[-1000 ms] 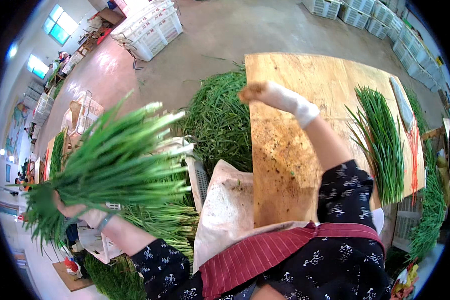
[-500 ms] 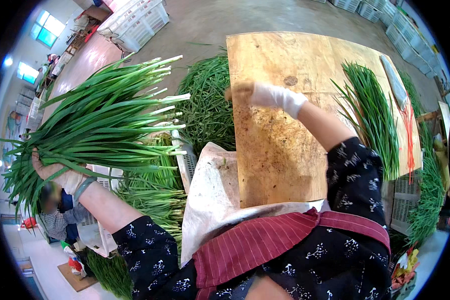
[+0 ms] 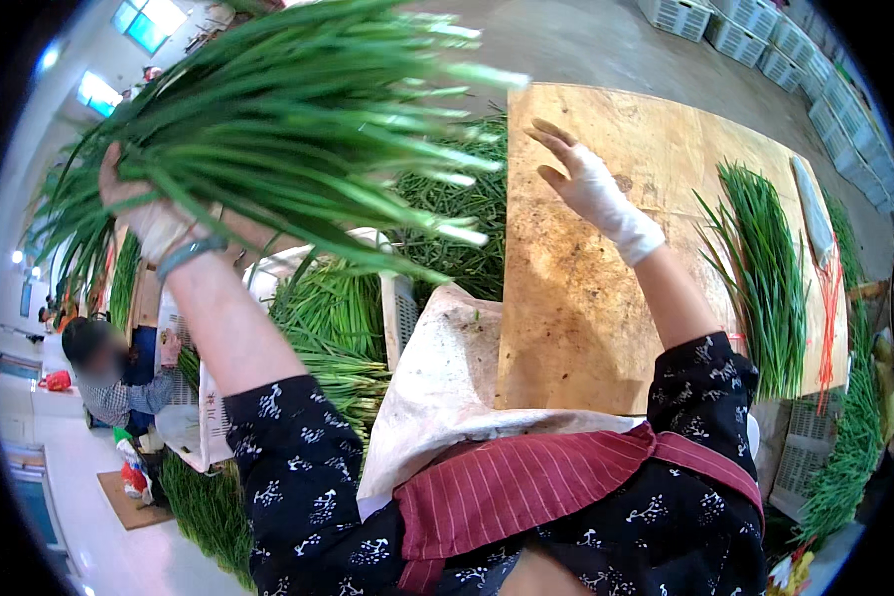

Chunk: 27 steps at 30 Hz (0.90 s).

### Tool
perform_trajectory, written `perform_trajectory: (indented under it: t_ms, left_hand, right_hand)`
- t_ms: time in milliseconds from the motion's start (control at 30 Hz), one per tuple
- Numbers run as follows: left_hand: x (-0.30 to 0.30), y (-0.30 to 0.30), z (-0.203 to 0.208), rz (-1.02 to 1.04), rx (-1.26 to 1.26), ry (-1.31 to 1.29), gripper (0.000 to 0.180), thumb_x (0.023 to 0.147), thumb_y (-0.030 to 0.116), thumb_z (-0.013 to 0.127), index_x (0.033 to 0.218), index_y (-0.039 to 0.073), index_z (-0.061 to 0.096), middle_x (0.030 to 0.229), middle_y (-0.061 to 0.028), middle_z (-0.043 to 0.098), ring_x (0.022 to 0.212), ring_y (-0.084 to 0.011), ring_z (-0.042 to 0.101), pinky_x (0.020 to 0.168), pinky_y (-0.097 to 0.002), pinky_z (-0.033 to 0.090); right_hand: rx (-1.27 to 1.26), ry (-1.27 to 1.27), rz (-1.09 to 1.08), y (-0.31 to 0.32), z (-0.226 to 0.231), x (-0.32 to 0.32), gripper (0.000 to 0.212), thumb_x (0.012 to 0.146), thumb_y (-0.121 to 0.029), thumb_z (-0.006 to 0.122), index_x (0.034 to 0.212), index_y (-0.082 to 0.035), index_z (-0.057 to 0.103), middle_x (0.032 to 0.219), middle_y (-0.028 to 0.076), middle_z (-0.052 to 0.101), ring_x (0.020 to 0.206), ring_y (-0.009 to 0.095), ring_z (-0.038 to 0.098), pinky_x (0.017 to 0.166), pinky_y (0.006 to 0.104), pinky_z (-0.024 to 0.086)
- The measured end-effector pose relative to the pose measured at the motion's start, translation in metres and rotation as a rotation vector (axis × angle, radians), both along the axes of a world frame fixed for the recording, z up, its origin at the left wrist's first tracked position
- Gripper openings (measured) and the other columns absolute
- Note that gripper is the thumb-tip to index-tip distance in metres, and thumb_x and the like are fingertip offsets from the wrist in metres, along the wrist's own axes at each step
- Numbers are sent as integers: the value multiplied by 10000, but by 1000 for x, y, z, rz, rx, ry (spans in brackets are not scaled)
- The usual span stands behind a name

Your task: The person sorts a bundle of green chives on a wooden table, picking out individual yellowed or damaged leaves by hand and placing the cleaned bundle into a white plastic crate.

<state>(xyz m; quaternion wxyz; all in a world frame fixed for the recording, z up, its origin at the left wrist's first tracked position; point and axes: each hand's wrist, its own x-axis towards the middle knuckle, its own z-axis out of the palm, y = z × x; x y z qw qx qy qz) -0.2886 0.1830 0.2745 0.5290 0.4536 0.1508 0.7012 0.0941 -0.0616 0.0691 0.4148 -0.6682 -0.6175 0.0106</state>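
I hold the green bunch (image 3: 298, 129) up in my left hand (image 3: 149, 211), off to the left of the wooden board (image 3: 685, 139). The bunch hides most of those fingers, so I can't tell how hard they squeeze. Its pale ends (image 3: 462, 234) point toward the board. My right hand (image 3: 584, 179) is over the board's left part, fingers spread, holding nothing. A green pile (image 3: 765, 283) lies on the board's right side. I'd hold snugly but softly, so nothing snaps or slips.

A bunch of long green leaves (image 3: 288, 129) hangs raised, far left. Its pale stem ends (image 3: 494, 76) point right.
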Motion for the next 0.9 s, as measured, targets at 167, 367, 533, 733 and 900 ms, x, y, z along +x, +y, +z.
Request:
perform_trajectory:
  t_ms: [167, 367, 533, 733, 900]
  left_hand:
    - [60, 21, 2, 87, 57, 19, 300, 800, 178, 492, 1065, 48, 545, 1038, -173, 591, 887, -338, 591, 791, -470, 497]
    - [178, -42, -17, -379, -161, -71, 363, 839, 272, 450, 1098, 47, 569, 1080, -152, 610, 975, -327, 572, 907, -440, 430]
    - [242, -106, -42, -396, -253, -151, 355, 863, 262, 437, 1106, 27, 547, 1082, -148, 608, 986, -285, 577, 906, -416, 444]
    - [257, -153, -155, -464, -709, 64, 380, 833, 370, 465, 1055, 74, 554, 1056, -94, 592, 953, -263, 546, 868, -398, 414]
    - [237, -156, -277, -589, -841, -68, 252, 774, 232, 566, 948, 52, 586, 978, -81, 627, 893, -253, 575, 848, -390, 452]
  right_hand:
    - [-358, 663, 250, -40, 18, -10, 358, 866, -216, 621, 1163, -22, 579, 1127, 78, 621, 1033, 143, 562, 917, 278, 437]
    - [-209, 1364, 725, -45, 0, -29, 654, 833, -128, 650, 1368, -30, 287, 1228, 117, 511, 997, 193, 581, 882, 308, 470]
    - [-120, 1584, 324, -66, -29, -1, 394, 861, -145, 610, 1216, -21, 491, 1039, 78, 606, 869, 119, 590, 775, 273, 507]
    - [-164, 719, -85, -190, -35, 53, 350, 822, -129, 643, 1125, 35, 582, 934, 63, 659, 789, 145, 615, 727, 266, 498]
    - [-408, 563, -441, -235, 2, 79, 254, 840, -116, 603, 1049, 27, 634, 911, 100, 676, 798, 131, 622, 734, 255, 486]
